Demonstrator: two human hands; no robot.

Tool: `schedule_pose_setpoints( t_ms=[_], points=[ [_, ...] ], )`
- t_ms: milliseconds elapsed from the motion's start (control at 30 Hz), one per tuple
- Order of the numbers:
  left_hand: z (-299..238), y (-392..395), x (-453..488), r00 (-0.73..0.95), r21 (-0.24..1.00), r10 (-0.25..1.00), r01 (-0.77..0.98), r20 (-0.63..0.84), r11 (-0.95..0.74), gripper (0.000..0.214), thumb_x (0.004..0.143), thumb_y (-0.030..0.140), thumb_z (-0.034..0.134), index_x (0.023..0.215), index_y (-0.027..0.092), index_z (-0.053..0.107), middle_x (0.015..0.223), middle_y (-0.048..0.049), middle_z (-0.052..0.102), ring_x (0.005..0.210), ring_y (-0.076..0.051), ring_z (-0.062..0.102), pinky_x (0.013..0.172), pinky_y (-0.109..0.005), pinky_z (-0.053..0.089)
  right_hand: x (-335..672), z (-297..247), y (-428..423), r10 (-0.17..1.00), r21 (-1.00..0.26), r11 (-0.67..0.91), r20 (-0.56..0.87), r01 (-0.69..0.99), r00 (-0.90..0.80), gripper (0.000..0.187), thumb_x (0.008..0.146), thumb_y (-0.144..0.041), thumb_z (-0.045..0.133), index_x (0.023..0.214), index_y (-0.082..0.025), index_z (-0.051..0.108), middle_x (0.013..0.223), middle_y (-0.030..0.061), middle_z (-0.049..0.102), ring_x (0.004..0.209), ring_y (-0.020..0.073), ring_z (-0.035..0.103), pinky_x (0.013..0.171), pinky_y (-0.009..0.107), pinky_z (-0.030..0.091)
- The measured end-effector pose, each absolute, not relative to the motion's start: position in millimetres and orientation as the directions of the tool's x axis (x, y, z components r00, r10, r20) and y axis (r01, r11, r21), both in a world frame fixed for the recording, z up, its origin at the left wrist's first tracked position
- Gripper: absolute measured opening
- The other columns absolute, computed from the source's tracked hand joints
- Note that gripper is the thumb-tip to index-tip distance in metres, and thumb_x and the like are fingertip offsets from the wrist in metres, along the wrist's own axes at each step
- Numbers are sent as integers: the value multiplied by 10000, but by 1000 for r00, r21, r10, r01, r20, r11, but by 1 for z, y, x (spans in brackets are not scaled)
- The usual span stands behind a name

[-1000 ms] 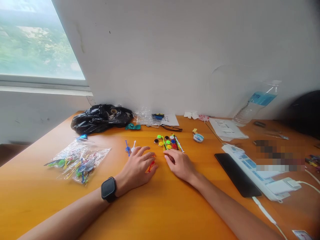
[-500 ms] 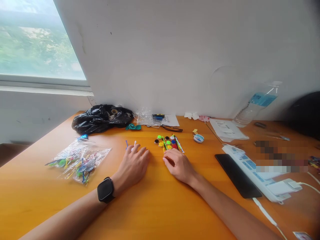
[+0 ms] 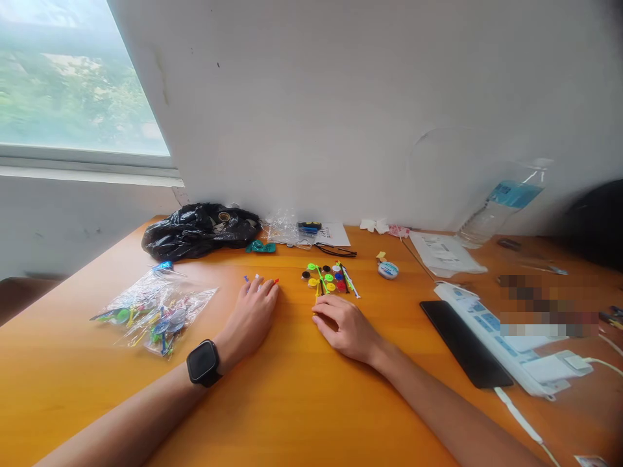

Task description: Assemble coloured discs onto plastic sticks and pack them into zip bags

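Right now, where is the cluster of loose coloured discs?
In the head view, slightly right of centre, the disc cluster lies on the table just beyond the right hand and left of the small round container.

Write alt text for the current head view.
A person's left hand partly covers small plastic pieces on a wooden table, while the right hand is at the near edge of a cluster of colourful discs and sticks. Clear bags of small parts lie at left; a phone and power strip at right.

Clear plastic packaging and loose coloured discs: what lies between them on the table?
In the head view, the left hand, with blue, white and red pieces partly hidden at its fingers, lies between the packaging and the discs.
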State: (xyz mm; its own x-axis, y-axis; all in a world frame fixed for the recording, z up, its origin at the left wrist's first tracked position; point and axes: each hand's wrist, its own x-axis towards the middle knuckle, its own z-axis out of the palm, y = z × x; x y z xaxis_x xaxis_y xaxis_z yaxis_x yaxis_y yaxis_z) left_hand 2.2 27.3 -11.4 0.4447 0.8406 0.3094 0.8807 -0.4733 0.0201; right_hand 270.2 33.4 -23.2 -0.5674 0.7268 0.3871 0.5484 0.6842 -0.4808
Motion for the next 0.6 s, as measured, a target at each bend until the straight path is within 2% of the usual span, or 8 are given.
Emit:
schedule_pose_setpoints(
  t_ms=[100, 200, 267, 333, 400, 500, 600],
  points=[
    [-12, 28, 1, 438, 5, 837, 885, 328, -465, 506, 858, -42, 444, 1295, 160, 603, 1368, -173, 652, 1305, -389, 546, 1075, -568, 482, 270, -23, 33, 724, -488, 685, 377, 541, -577, 148, 1029, -197, 588, 1080, -226, 723, 1169, 101, 731, 1092, 251, 695, 995, 394, 552],
    [-17, 29, 2, 416, 3, 811, 889, 412, -457, 563, 821, -40, 484, 1323, 185, 603, 1484, -182, 582, 1397, -431, 480, 1101, -641, 446, 270, -21, 32, 720, -500, 688, 374, 527, -585, 134, 1027, -193, 587, 1045, -227, 716, 1145, 98, 733, 1064, 245, 700, 978, 389, 560],
    [-20, 29, 7, 441, 22, 772, 862, 458, -506, 613, 812, -44, 485, 1371, 186, 584, 1531, -183, 544, 1436, -435, 446, 1126, -653, 431, 269, -20, 32, 713, -502, 693, 372, 518, -594, 135, 1025, -193, 584, 1003, -228, 713, 1105, 96, 737, 1034, 244, 702, 957, 387, 564],
    [-21, 26, 13, 500, 56, 725, 805, 473, -591, 632, 841, -38, 468, 1430, 178, 540, 1538, -178, 540, 1440, -407, 452, 1130, -610, 460, 269, -18, 31, 704, -502, 700, 362, 509, -611, 158, 1025, -196, 578, 948, -233, 712, 1043, 91, 739, 989, 241, 701, 920, 379, 570],
    [-19, 22, 21, 556, 87, 686, 744, 469, -662, 570, 900, -14, 452, 1439, 160, 517, 1489, -181, 575, 1377, -375, 514, 1101, -558, 508, 268, -17, 29, 687, -503, 711, 349, 491, -637, 187, 1024, -204, 578, 892, -238, 706, 978, 86, 735, 933, 237, 695, 873, 366, 571],
    [-14, 15, 30, 579, 150, 678, 699, 453, -699, 389, 989, 55, 449, 1350, 161, 548, 1293, -167, 663, 1156, -324, 635, 984, -489, 578, 267, -15, 27, 661, -511, 728, 348, 457, -664, 196, 1021, -216, 586, 862, -243, 696, 920, 76, 720, 881, 231, 676, 830, 354, 562],
    [-13, 13, 32, 548, 237, 717, 698, 431, -676, 269, 1029, 121, 455, 1265, 188, 564, 1087, -119, 677, 959, -281, 672, 835, -428, 605, 266, -15, 27, 671, -531, 720, 370, 446, -643, 135, 1028, -206, 582, 990, -247, 705, 957, 68, 707, 916, 227, 662, 855, 348, 554]
  ],
)
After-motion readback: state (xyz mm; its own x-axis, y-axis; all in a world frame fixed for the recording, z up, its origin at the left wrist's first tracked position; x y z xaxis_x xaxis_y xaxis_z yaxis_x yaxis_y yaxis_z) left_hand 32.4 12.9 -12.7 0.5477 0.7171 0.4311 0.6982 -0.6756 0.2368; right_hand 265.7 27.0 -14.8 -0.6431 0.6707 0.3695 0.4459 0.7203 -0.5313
